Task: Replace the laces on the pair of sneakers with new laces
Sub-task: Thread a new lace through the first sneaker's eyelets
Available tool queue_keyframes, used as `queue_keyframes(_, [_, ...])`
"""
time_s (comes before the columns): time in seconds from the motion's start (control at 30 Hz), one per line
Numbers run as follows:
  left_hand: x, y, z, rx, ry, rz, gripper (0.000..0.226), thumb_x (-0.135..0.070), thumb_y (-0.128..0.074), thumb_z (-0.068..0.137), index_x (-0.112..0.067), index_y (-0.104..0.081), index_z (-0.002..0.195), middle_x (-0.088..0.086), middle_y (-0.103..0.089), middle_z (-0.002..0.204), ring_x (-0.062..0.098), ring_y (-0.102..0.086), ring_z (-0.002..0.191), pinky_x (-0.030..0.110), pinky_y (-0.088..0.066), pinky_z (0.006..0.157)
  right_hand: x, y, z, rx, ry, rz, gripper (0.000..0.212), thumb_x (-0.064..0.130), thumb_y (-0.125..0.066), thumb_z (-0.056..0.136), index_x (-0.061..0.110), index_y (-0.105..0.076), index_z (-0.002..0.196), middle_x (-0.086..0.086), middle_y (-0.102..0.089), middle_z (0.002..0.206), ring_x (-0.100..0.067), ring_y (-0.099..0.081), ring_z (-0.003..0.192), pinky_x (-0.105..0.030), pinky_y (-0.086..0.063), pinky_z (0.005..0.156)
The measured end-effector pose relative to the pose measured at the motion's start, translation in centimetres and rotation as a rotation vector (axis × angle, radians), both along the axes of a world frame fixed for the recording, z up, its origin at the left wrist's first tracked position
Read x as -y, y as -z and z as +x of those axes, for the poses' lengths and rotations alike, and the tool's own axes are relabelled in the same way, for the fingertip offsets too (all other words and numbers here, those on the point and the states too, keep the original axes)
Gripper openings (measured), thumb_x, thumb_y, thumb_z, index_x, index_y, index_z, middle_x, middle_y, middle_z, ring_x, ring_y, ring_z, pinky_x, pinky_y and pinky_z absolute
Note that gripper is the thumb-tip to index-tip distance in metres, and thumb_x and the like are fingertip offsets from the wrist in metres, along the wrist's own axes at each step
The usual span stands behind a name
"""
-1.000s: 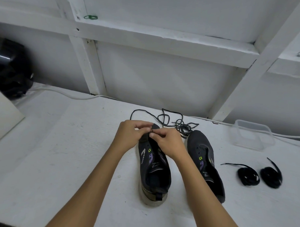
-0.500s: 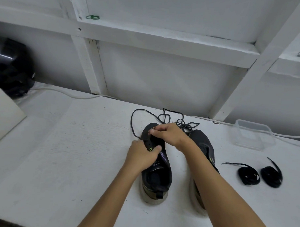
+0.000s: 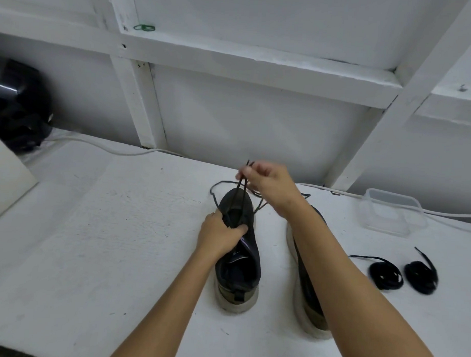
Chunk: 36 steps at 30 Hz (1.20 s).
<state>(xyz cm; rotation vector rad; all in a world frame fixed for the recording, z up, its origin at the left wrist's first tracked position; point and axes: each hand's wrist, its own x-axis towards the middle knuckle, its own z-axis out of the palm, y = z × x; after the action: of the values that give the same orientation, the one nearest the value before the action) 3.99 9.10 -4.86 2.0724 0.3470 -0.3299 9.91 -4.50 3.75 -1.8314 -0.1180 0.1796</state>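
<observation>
Two bare forearms, left hand (image 3: pixel 218 235) and right hand (image 3: pixel 271 185), no sleeves, rings or watch.

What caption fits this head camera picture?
Right hand pulls lace up from sneaker; left hand holds it.

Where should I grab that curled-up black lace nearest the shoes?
Probably by the loose tail sticking out of the coiled lace, coming from above on its left. The tail lies flat and free on the table, so a pinch grip lifts it without squashing the coil.
</observation>
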Motion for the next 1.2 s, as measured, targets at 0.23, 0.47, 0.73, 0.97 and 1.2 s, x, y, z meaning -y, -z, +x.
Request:
queue_keyframes(0.23, [0.6, 0.0, 0.1, 0.012, -0.002, 0.030, 0.066, -0.051, -0.069, 0.065, -0.021, -0.063, 0.123, 0.000, -0.060, 0.116, 0.022, -0.063, 0.103, 0.044, -0.056, 0.091, -0.7, -4.4, 0.9, -0.019, 0.067, 0.356, 0.026, 0.010, -0.039, 0.109, 0.010, -0.055, 0.088, -0.002, -0.067, 0.082, -0.013, -0.064, 0.060, -0.024, -0.052, 0.062])
queue_keyframes(0.47, [0.7, 0.1, 0.0, 0.032, -0.001, 0.064, 0.062, -0.053, -0.068, 0.066, -0.022, -0.062, 0.120, 0.000, -0.058, 0.114, 0.023, -0.062, 0.100, 0.045, -0.056, 0.089, 0.8, -0.4, 0.9, 0.096, -0.269, -0.914, 0.022, 0.016, -0.053, 0.094, 0.020, -0.059, 0.073, 0.002, -0.062, 0.076, -0.027, -0.059, 0.079, -0.031, -0.046, 0.061])
queue_keyframes(0.73, [0.7, 0.8, 0.2, 0.047, -0.003, 0.087, 0.060, -0.048, -0.072, 0.078, -0.023, -0.056, 0.130, 0.001, -0.053, 0.121, 0.024, -0.058, 0.109, 0.041, -0.052, 0.092, -0.4, 0.2, 0.8, 0.125, -0.446, -1.274, 0.024, 0.044, -0.070, 0.089, 0.023, -0.075, 0.101, 0.004, -0.057, 0.087, -0.023, -0.060, 0.096, -0.031, -0.040, 0.072])
queue_keyframes(0.97, [0.5, 0.9, 0.3, 0.034, 0.007, 0.087, 0.069, -0.050, -0.071, 0.075, -0.020, -0.054, 0.136, 0.003, -0.055, 0.125, 0.025, -0.060, 0.109, 0.044, -0.054, 0.092, 0.1, -1.6, 1.5, 0.052, -0.381, -0.889, 0.028, 0.033, -0.054, 0.101, 0.012, -0.067, 0.087, -0.005, -0.066, 0.086, -0.019, -0.058, 0.079, -0.032, -0.047, 0.069])
queue_keyframes(1.2, [0.4, 1.1, 0.1, 0.046, 0.019, 0.071, 0.073, -0.050, -0.071, 0.078, -0.019, -0.051, 0.141, 0.003, -0.051, 0.134, 0.024, -0.057, 0.115, 0.042, -0.052, 0.096, 1.6, -9.5, 3.1, 0.259, 0.072, -0.118, 0.031, 0.033, -0.052, 0.105, 0.022, -0.066, 0.079, 0.001, -0.041, 0.066, -0.011, -0.027, 0.051, -0.021, -0.025, 0.046])
